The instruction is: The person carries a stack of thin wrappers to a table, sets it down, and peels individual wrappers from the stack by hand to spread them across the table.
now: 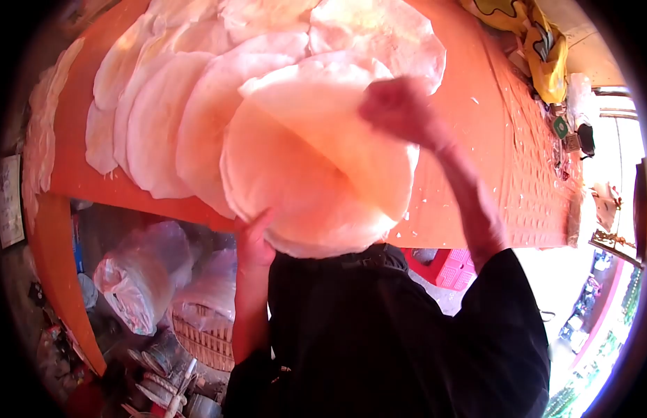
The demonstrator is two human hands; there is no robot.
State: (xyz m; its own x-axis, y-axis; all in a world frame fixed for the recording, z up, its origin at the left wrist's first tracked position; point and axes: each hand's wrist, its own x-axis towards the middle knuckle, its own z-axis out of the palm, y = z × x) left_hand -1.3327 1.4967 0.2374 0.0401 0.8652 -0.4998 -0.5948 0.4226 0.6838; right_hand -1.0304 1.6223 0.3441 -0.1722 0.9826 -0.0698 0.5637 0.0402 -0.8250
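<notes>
A large, thin, round whitish sheet [295, 167], resembling flatbread or thin dough, lies over the front edge of the orange table, with a shaded diagonal band across it. At its lower left rim is my left hand [255, 240], thumb by the edge and the other fingers mostly hidden; it seems to pinch the rim. My right hand [396, 104] is curled like a fist over the upper right part of the sheet, blurred by motion. Whether it holds anything cannot be made out. Similar round sheets [156, 125] overlap to the left and behind.
The orange tabletop [470, 167] carries small white scraps. Yellow bags [546, 66] and small items line its far right. Under the table are a plastic-wrapped roll [145, 279], a wicker basket [205, 338] and a pink plastic crate [456, 270].
</notes>
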